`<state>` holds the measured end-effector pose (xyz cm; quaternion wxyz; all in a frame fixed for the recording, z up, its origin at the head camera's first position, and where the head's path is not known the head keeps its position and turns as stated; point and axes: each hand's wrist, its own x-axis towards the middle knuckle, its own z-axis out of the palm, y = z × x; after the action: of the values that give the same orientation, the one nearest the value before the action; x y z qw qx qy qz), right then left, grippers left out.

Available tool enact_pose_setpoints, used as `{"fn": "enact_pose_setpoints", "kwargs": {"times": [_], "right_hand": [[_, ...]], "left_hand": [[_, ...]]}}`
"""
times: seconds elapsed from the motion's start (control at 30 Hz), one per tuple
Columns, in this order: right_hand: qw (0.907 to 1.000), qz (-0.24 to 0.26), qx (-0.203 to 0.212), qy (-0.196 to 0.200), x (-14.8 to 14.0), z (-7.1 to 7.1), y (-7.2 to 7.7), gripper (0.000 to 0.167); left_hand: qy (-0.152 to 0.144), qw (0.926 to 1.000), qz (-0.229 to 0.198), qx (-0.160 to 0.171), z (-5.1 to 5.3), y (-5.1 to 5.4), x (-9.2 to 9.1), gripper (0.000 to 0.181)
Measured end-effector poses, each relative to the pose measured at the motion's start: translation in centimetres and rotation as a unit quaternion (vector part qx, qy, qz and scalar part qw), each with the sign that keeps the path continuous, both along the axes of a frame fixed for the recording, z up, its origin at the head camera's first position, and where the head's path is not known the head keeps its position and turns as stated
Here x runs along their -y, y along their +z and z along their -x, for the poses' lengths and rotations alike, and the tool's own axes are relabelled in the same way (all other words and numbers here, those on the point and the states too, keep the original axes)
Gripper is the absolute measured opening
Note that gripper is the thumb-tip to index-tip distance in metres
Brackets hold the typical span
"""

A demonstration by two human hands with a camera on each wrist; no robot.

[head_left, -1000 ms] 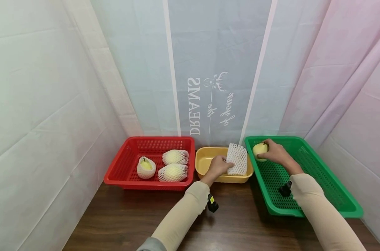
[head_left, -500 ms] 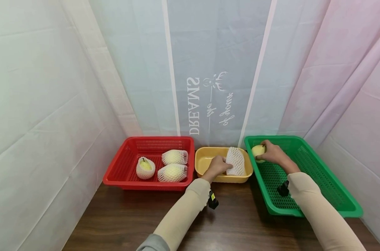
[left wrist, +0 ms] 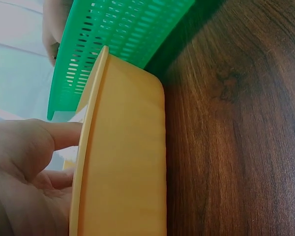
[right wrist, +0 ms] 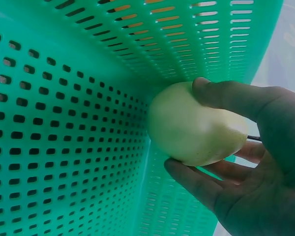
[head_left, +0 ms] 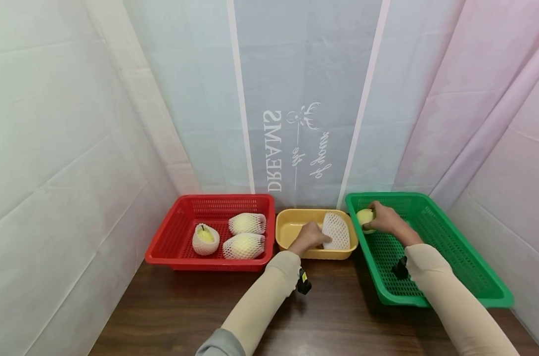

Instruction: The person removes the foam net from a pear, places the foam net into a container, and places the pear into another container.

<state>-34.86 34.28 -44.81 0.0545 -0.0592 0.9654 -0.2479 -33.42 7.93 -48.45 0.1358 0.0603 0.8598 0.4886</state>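
The white foam-net sleeve (head_left: pixel 336 231), pinched by the left hand (head_left: pixel 311 237), has dropped lower into the oblong yellow plastic basin (head_left: pixel 289 230). The right hand (head_left: pixel 386 217) remains clamped on the round pale-yellow pear (head_left: pixel 365 217) inside the perforated green plastic basket (head_left: pixel 452 244); the fruit is still unsleeved.

The left hand (head_left: pixel 309 238) pinches white netting; the right hand (head_left: pixel 387 220) grips a pear (head_left: pixel 365 217) in the green basket (head_left: pixel 452 247).

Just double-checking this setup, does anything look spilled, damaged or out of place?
Only the backdrop lettering looks odd: it runs sideways and appears mirrored. I see no spill or damage; the wrapped pears sit inside the red basket.
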Motion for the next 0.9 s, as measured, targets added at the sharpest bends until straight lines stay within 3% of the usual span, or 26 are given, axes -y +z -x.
{"fn": "enact_pose_setpoints", "kwargs": {"times": [0.33,0.5,0.73,0.9], "right_hand": [[0.9999,-0.01,-0.006,0.001,0.0,0.03,-0.46,0.068],[0.9999,-0.014,0.0,0.004,-0.23,0.18,-0.64,0.068],[0.9999,-0.011,0.002,0.009,-0.33,0.12,-0.72,0.071],[1.0,-0.002,0.009,-0.002,-0.07,-0.03,-0.69,0.075]], "left_hand": [[-0.004,0.9983,0.059,-0.005,0.35,-0.23,-0.07,0.043],[0.003,0.9979,0.065,-0.009,-0.1,0.07,0.13,0.035],[-0.011,0.994,0.109,-0.004,-0.18,0.24,0.12,0.029],[-0.009,0.9948,0.102,0.003,-0.41,0.27,0.2,0.027]]}}
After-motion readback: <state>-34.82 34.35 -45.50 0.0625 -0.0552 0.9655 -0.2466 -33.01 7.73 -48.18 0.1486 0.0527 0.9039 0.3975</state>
